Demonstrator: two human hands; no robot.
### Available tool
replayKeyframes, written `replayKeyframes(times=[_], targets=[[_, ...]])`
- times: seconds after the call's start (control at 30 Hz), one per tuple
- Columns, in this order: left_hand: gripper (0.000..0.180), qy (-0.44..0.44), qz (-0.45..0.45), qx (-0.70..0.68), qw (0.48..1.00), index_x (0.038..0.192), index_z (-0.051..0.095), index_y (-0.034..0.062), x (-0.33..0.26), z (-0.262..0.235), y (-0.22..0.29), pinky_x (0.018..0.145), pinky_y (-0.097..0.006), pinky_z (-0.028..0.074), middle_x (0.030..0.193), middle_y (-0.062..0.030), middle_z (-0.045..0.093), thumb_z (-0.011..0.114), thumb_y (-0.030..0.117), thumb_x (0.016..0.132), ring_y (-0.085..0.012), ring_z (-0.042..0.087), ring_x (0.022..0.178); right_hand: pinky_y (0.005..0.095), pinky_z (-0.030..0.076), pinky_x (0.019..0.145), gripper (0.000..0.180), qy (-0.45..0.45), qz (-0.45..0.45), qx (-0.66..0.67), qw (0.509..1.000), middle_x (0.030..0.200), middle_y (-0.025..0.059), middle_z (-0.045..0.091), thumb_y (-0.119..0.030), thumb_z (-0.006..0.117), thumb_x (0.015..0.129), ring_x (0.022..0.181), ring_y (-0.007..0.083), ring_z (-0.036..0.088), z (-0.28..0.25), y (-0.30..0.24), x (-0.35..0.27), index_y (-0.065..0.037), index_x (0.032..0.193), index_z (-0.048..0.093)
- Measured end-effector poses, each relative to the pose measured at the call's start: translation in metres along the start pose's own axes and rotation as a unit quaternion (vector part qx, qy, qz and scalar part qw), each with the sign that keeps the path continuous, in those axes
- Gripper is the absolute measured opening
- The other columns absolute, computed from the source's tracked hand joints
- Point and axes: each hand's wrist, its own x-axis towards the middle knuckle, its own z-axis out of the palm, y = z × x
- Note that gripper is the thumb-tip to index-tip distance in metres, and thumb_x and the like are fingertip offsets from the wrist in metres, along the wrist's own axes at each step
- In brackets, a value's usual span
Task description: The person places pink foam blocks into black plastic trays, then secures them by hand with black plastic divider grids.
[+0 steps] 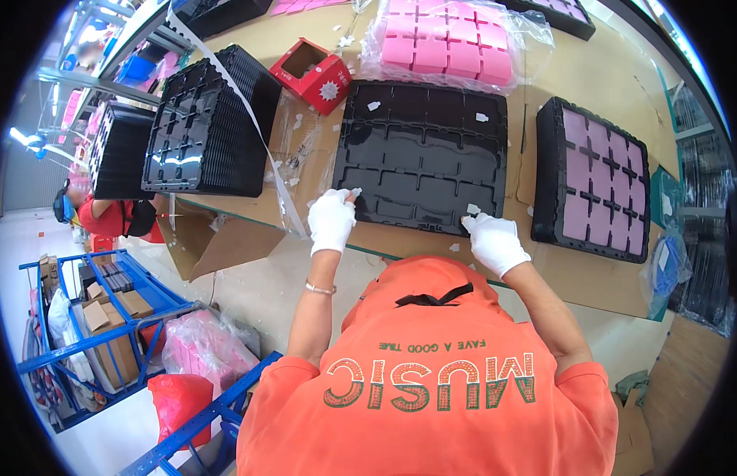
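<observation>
A black plastic tray (420,163) with moulded compartments lies in front of me, and several small white pieces rest near its corners. My left hand (333,222), in a white glove with bare fingertips showing, is at the tray's near left side. Its fingers are closed together on a small white piece (356,192). At the near right corner is my right hand (497,243), also gloved in white, its fingers curled in at the tray's edge. Another white piece (472,209) sits just beyond those fingertips; what they pinch is too small to make out.
Stacked black trays (206,119) stand at the left. Trays filled with pink-purple pads (598,178) are at the right. Bagged pink pads (444,40) and a red box (311,75) lie behind. A blue metal frame (99,337) and a person in red (107,214) are farther left.
</observation>
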Motion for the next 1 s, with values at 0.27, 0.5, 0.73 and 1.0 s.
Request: replayKeyframes(times=[0.27, 0.5, 0.73, 1.0], targets=[[0.021, 0.004, 0.092, 0.238, 0.967, 0.097, 0.073, 0.0132, 0.003, 0.026, 0.017, 0.070, -0.040, 0.051, 0.088, -0.0066, 0.063, 0.064, 0.014, 0.078, -0.0263, 0.062, 0.080, 0.0433, 0.050, 0.060, 0.028, 0.015, 0.054, 0.088, 0.994, 0.081, 0.0110, 0.063, -0.012, 0.052, 0.085, 0.070, 0.0298, 0.064, -0.032, 0.023, -0.027, -0.010, 0.110, 0.065], [0.019, -0.088, -0.021, 0.229, 0.969, 0.097, 0.073, 0.0132, 0.019, 0.028, 0.035, 0.074, -0.043, 0.052, 0.094, -0.0105, 0.066, 0.062, 0.018, 0.082, -0.0301, 0.065, 0.087, 0.0431, 0.049, 0.059, 0.029, 0.031, 0.045, 0.117, 0.992, 0.082, 0.0117, 0.062, -0.010, 0.053, 0.085, 0.071, 0.0305, 0.064, -0.029, 0.039, -0.023, -0.011, 0.112, 0.063], [0.021, -0.121, -0.123, 0.219, 0.960, 0.089, 0.072, 0.0081, 0.037, 0.023, 0.041, 0.076, -0.043, 0.054, 0.093, -0.0160, 0.070, 0.057, 0.022, 0.084, -0.0341, 0.068, 0.087, 0.0437, 0.050, 0.059, 0.027, 0.011, 0.047, 0.138, 0.989, 0.083, 0.0109, 0.063, -0.013, 0.054, 0.086, 0.071, 0.0304, 0.064, -0.013, 0.041, -0.020, -0.012, 0.111, 0.064], [0.021, -0.147, -0.173, 0.119, 0.967, 0.084, 0.073, 0.0085, 0.040, 0.011, 0.035, 0.074, -0.040, 0.053, 0.084, -0.0144, 0.071, 0.059, 0.024, 0.080, -0.0324, 0.069, 0.082, 0.0451, 0.051, 0.060, 0.024, 0.028, 0.067, 0.142, 0.987, 0.083, 0.0107, 0.063, -0.014, 0.053, 0.087, 0.072, 0.0309, 0.065, -0.015, 0.042, -0.021, -0.011, 0.108, 0.065]])
